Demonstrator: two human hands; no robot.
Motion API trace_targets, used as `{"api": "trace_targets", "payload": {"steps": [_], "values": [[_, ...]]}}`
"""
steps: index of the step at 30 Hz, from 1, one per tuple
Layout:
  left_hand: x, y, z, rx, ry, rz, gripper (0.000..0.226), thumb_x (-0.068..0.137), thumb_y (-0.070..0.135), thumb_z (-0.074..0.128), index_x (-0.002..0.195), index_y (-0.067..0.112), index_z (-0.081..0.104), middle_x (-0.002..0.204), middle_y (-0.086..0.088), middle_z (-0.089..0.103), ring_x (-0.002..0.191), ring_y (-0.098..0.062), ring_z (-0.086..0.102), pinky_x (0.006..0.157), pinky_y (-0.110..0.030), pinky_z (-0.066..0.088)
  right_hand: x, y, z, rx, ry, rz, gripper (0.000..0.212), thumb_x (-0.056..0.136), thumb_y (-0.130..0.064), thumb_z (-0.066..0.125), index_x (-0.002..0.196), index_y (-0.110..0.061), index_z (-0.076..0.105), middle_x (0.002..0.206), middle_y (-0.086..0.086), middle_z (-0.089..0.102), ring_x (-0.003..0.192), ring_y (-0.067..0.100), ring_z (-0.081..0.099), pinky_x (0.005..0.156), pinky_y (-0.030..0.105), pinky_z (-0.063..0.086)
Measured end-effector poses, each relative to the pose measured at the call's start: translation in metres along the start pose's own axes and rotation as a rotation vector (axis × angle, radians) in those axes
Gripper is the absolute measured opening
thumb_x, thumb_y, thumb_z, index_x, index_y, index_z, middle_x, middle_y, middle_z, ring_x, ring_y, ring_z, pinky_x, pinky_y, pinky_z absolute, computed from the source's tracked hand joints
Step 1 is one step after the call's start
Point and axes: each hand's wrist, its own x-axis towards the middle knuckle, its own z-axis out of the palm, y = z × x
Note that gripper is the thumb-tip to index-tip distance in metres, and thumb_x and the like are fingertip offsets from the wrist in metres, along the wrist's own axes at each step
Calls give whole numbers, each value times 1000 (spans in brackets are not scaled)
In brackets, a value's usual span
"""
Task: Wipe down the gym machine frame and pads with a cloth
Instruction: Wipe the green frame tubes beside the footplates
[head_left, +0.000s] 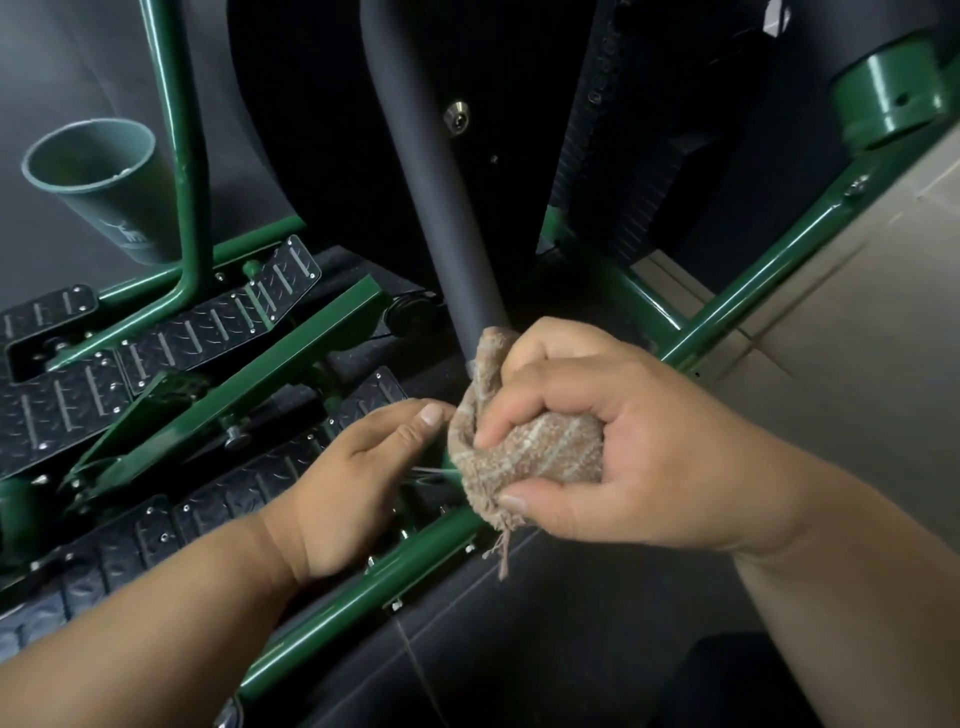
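Observation:
My right hand grips a bunched brown striped cloth at the lower end of a dark foam-covered bar of the gym machine. The cloth's top edge wraps against the bar's base. My left hand reaches in from the left, with its thumb tip touching the cloth's left side and its fingers hidden beneath the palm. A green frame tube runs diagonally under both hands. Loose threads hang from the cloth's lower edge.
Black tread-plate steps and green frame beams fill the left. A green cup holder hangs on an upright green tube. A green collar sits top right, beside a beige tiled floor.

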Motion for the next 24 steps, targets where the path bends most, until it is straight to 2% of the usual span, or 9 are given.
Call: {"api": "trace_targets", "payload": {"steps": [4, 7, 9, 11, 13, 15, 20, 22, 24], "values": [[2, -1, 2, -64, 0, -9, 49, 103, 58, 51, 120, 19, 75, 130, -9, 72, 127, -26, 64, 116, -54, 42, -8, 3, 21, -311, 114, -233, 22, 75, -26, 84, 95, -32, 76, 112, -12, 61, 112, 19, 53, 97, 38, 44], [2, -2, 2, -19, 6, -2, 41, 108, 38, 45, 124, 13, 73, 131, -9, 71, 129, -25, 63, 117, -53, 42, -18, 8, 39, -573, 212, -386, 14, 77, -20, 81, 88, -28, 75, 116, -6, 69, 116, 24, 56, 97, 47, 41], [2, -3, 2, 1, 7, -3, 41, 110, 38, 42, 123, 13, 73, 126, -12, 72, 125, -30, 64, 114, -58, 43, -27, 17, 47, -660, 298, -457, 10, 80, -23, 79, 85, -30, 74, 114, -6, 73, 121, 22, 56, 103, 46, 39], [3, -3, 4, 16, 18, 0, 43, 109, 43, 41, 117, 18, 75, 122, -12, 73, 121, -30, 66, 111, -58, 45, -38, 29, 55, -752, 425, -500, 22, 76, -33, 85, 92, -35, 69, 118, -13, 71, 127, 17, 52, 109, 42, 34], [3, -4, 5, 35, 29, 8, 43, 109, 45, 40, 114, 21, 76, 117, -9, 74, 116, -29, 68, 107, -56, 47, -51, 43, 61, -806, 513, -521, 50, 58, -36, 94, 99, -36, 64, 125, -16, 62, 130, 14, 47, 112, 38, 33], [3, -2, 7, 60, 41, 26, 40, 108, 45, 40, 110, 30, 76, 113, -4, 75, 112, -25, 69, 105, -51, 50, -60, 54, 64, -777, 571, -533, 61, 50, -36, 97, 101, -37, 62, 127, -12, 55, 128, 17, 45, 111, 37, 37], [4, 3, 11, 142, 68, 74, 34, 106, 52, 42, 105, 37, 73, 107, 4, 74, 108, -18, 68, 101, -45, 51, -66, 83, 66, -471, 680, -316, 20, 83, -23, 79, 86, -14, 61, 108, 11, 52, 107, 35, 61, 85, 48, 57], [4, 1, 12, 158, 67, 74, 37, 104, 56, 43, 107, 36, 73, 107, 4, 72, 108, -19, 67, 101, -48, 50, -65, 91, 63, -306, 650, -189, 28, 85, -19, 76, 103, -13, 54, 120, 12, 52, 105, 38, 65, 81, 49, 56], [3, 1, 12, 163, 66, 76, 36, 106, 53, 42, 107, 34, 73, 106, 4, 72, 107, -20, 66, 99, -47, 51, -60, 86, 63, 61, 607, -99, 42, 89, -14, 72, 123, -29, 51, 132, 2, 58, 111, 30, 67, 84, 44, 57]]}}
